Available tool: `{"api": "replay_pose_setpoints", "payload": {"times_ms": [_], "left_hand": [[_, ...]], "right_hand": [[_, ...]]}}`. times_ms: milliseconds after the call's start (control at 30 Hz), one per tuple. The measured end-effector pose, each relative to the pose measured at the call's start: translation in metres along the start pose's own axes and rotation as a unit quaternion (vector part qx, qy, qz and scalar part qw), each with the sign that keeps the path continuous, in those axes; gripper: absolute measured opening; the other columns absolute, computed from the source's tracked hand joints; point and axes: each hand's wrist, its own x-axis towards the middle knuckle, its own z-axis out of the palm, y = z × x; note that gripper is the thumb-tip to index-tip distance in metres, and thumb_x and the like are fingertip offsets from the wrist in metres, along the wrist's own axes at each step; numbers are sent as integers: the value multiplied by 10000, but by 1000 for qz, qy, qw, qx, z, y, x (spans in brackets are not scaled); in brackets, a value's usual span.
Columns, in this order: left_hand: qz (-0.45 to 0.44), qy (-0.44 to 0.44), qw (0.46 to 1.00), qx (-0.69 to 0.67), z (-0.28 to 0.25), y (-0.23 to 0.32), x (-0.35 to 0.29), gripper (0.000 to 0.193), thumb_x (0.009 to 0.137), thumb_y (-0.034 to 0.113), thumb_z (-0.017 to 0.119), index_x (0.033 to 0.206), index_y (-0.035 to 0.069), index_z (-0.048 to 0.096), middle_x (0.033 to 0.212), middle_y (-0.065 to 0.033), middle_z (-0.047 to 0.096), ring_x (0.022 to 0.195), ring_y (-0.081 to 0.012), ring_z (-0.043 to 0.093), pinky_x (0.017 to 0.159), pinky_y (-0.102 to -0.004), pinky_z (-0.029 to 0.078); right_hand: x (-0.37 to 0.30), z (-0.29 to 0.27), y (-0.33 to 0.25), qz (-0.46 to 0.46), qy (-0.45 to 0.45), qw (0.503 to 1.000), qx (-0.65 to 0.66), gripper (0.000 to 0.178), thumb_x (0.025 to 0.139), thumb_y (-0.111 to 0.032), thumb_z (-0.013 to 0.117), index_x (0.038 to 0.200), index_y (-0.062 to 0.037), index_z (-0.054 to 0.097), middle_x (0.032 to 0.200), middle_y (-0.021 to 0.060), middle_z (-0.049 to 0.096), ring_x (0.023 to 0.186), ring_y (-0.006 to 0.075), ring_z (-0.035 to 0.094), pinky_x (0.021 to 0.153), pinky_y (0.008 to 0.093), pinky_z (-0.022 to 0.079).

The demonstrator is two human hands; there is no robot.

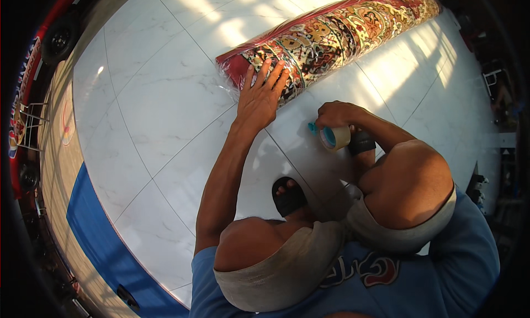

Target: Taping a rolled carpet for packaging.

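A rolled-up patterned carpet [342, 33] with a red edge lies on the tiled floor, wrapped in clear plastic. My left hand [259, 100] rests flat on its near left end, with the fingers spread over the wrap. Loose film crinkles around that end. Lower and to the right, apart from the carpet, my right hand [334, 115] is closed on a tape dispenser [312, 128] with turquoise parts. It carries a roll of tan packing tape [341, 138], which hangs under the fingers. Part of the dispenser is hidden by the hand.
Glossy white floor tiles [149, 97] stretch around me. My feet in black sandals [288, 195] stand between my knees and the carpet. A blue strip [105, 229] borders the tiles at lower left. Beyond the left edge stand wheels [59, 39] and a metal rack [30, 125].
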Motion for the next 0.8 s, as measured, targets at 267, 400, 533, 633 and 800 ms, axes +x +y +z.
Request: {"api": "replay_pose_setpoints", "payload": {"times_ms": [267, 400, 533, 633, 800], "left_hand": [[33, 3, 999, -42, -3, -4, -3, 810, 887, 117, 763, 1627, 156, 437, 1715, -94, 349, 1622, -338, 214, 1289, -607, 201], [-11, 12, 996, -88, -2, 6, 2, 788, 853, 276, 853, 1554, 120, 530, 1696, -90, 383, 1592, -351, 280, 1285, -604, 212], [-77, 52, 993, -69, 2, 27, 17, 847, 791, 381, 901, 1501, 64, 564, 1603, -132, 463, 1527, -350, 371, 1208, -727, 243], [-83, 75, 993, -37, 5, 31, 30, 810, 784, 385, 910, 1466, 89, 587, 1514, -129, 508, 1448, -332, 437, 1148, -754, 284], [-88, 95, 991, -24, 9, 28, 34, 754, 789, 353, 902, 1443, 125, 604, 1474, -115, 523, 1394, -334, 462, 1125, -724, 311]], "right_hand": [[-46, -19, 49, -1, 96, 989, 111, 585, 860, -409, 664, 1323, -53, 709, 1223, 216, 743, 1164, 376, 700, 1023, 444, 530], [-82, -12, 49, -16, 172, 974, 149, 618, 882, -405, 661, 1403, -74, 635, 1216, 256, 738, 1116, 427, 715, 1016, 463, 546], [-104, -13, 54, -24, 190, 968, 160, 641, 897, -379, 669, 1452, -73, 572, 1160, 269, 747, 1060, 440, 731, 984, 473, 564], [-111, -12, 57, -55, 198, 968, 146, 640, 893, -342, 689, 1452, -61, 553, 1106, 252, 758, 1020, 441, 738, 958, 488, 569], [-90, 5, 64, -118, 205, 965, 116, 786, 854, -252, 750, 1533, -43, 413, 1058, 278, 737, 991, 452, 735, 941, 506, 580]]}}
